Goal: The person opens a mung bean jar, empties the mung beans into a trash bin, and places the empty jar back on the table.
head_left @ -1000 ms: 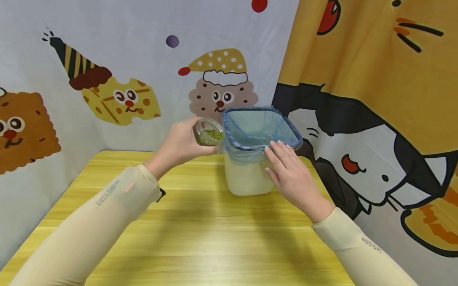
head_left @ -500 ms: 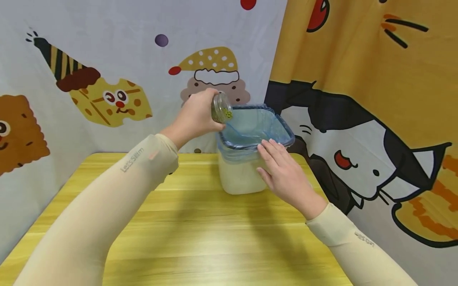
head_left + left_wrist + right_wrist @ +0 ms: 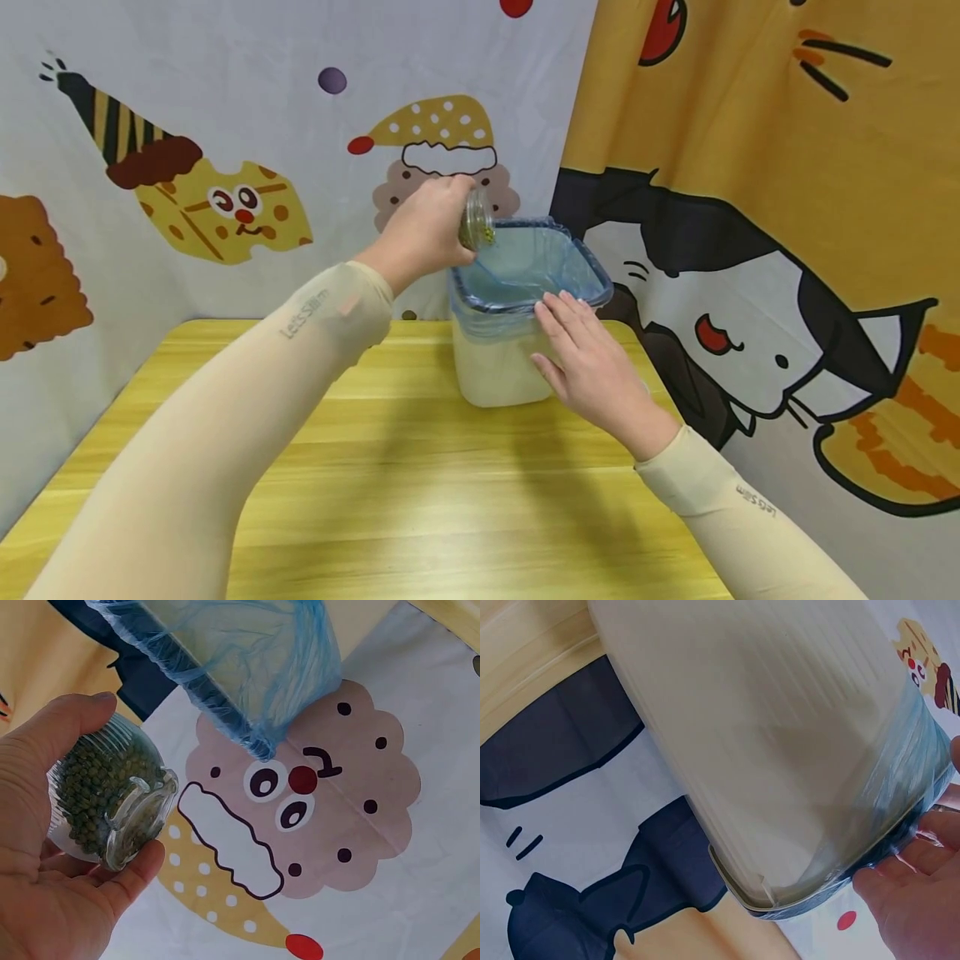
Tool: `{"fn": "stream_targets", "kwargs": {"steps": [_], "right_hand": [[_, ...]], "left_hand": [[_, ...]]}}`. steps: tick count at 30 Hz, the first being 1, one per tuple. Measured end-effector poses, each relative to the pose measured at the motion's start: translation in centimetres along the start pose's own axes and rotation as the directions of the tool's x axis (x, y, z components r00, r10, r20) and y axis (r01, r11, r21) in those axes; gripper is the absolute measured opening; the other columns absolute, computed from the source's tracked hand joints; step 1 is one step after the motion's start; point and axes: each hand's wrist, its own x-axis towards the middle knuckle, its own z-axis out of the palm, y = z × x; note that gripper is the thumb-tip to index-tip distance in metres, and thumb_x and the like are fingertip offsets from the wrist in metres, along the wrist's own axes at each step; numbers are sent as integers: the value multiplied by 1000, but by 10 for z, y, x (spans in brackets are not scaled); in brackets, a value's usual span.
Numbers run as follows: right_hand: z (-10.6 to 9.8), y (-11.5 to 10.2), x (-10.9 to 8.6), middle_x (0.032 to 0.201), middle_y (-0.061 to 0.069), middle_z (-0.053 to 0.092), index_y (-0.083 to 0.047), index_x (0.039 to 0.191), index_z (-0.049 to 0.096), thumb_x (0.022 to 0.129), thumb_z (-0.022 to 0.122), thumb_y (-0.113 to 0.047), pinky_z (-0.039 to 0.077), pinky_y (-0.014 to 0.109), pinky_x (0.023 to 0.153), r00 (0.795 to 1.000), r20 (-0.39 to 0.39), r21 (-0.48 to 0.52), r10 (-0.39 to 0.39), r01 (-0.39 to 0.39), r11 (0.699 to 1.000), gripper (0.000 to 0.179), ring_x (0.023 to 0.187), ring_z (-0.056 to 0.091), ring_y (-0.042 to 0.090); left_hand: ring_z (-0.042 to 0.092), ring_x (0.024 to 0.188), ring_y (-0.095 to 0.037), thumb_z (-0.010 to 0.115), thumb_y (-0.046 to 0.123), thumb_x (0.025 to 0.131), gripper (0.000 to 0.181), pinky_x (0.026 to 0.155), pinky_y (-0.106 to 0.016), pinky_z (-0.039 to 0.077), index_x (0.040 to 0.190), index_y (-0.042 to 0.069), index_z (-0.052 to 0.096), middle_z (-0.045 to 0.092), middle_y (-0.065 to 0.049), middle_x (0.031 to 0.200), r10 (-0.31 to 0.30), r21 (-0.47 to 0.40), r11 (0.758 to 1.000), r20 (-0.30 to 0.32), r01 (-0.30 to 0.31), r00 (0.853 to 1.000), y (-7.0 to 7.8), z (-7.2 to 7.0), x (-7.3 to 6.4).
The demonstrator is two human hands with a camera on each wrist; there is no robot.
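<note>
My left hand (image 3: pixel 429 223) grips a small clear glass jar (image 3: pixel 477 218) round its side, tipped with its mouth toward a waste bin (image 3: pixel 501 371). Small green beans (image 3: pixel 97 791) fill much of the jar in the left wrist view, piled behind its mouth. The bin is pale and square-topped, with a thin blue plastic bag (image 3: pixel 525 265) lining it and folded over the rim. The jar's mouth overlaps the bin's back left corner in the head view. Straight fingers of my right hand (image 3: pixel 596 367) rest on the bin's front right rim, over the bag's edge.
The bin stands at the back of a yellow wood-grain table (image 3: pixel 420 492). Close behind hangs a white cloth (image 3: pixel 247 50) printed with cartoon food. A yellow curtain with a cartoon cat (image 3: pixel 735 283) hangs along the right side.
My left hand has lifted the jar and moved it right to the bin's rim, tipping it further over. The right hand has stayed on the rim while the view shifted slightly.
</note>
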Motion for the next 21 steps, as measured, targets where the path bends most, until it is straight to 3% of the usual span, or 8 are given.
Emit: {"fn": "stream_targets", "kwargs": {"steps": [6,13,21], "right_hand": [[0,0,0,163,24,50,3,159,46,101,74,-29,37,55,129,1000,-3,-5,-1,1,1000,72,154,45,41],[0,0,-1,163,24,50,3,159,46,101,75,-29,38,55,128,1000,-2,-14,-5,5,1000,72,153,46,42],[1,0,-1,163,23,49,2,160,45,100,75,-30,37,55,129,1000,1,-15,-6,6,1000,73,154,45,41]], "left_hand": [[44,151,-37,91,26,87,94,124,-50,45,161,6,36,49,-18,160,18,47,999,5,-18,1000,0,3,4],[49,147,-37,91,19,86,86,126,-46,43,154,2,42,52,-19,156,103,155,983,-4,-101,995,3,5,8],[47,148,-38,89,21,88,84,127,-46,41,154,0,41,51,-21,157,98,202,974,31,-103,995,5,2,12]]}}
